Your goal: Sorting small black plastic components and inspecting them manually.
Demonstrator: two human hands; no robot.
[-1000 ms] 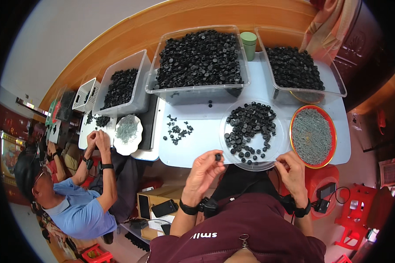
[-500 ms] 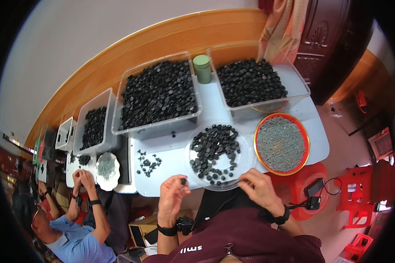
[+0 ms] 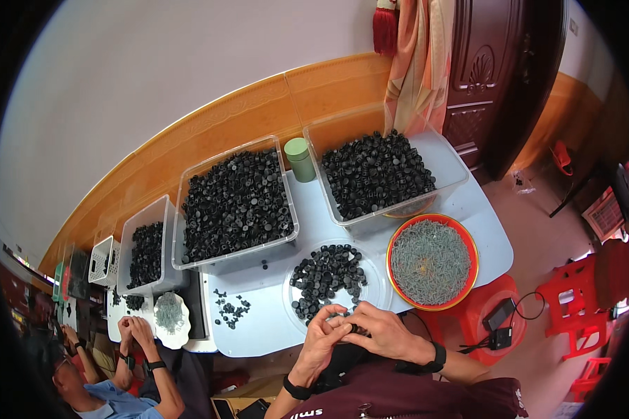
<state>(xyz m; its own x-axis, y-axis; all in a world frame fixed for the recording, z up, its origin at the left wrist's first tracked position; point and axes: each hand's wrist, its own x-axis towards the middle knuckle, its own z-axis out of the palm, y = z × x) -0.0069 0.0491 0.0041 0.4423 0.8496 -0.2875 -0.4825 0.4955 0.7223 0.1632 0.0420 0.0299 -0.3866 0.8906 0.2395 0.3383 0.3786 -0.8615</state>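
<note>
My left hand (image 3: pixel 319 343) and my right hand (image 3: pixel 388 336) meet in front of the near edge of a clear round dish (image 3: pixel 379 283). Their fingertips are closed together around a small black cap (image 3: pixel 355 329), partly covered by the fingers. Whether the right fingers also pinch something thinner cannot be seen. Loose black round caps (image 3: pixel 327 272) lie heaped in the dish. To its right stands a red bowl (image 3: pixel 474 274) with a yellow rim, full of thin grey screw-like pins (image 3: pixel 430 262). Several small black pieces (image 3: pixel 232 309) are scattered on the table left of the dish.
Large clear bins (image 3: pixel 291 234) (image 3: pixel 461 174) of black parts line the back, with a green canister (image 3: pixel 300 160) between two of them. At left, a co-worker's hands (image 3: pixel 134 329) meet beside a white plate (image 3: pixel 182 335) of grey pins. A red stool (image 3: pixel 493 297) holds black devices.
My right hand has left the dish's near rim and come together with my left hand, which was holding a black cap apart from it. The view has tilted upward.
</note>
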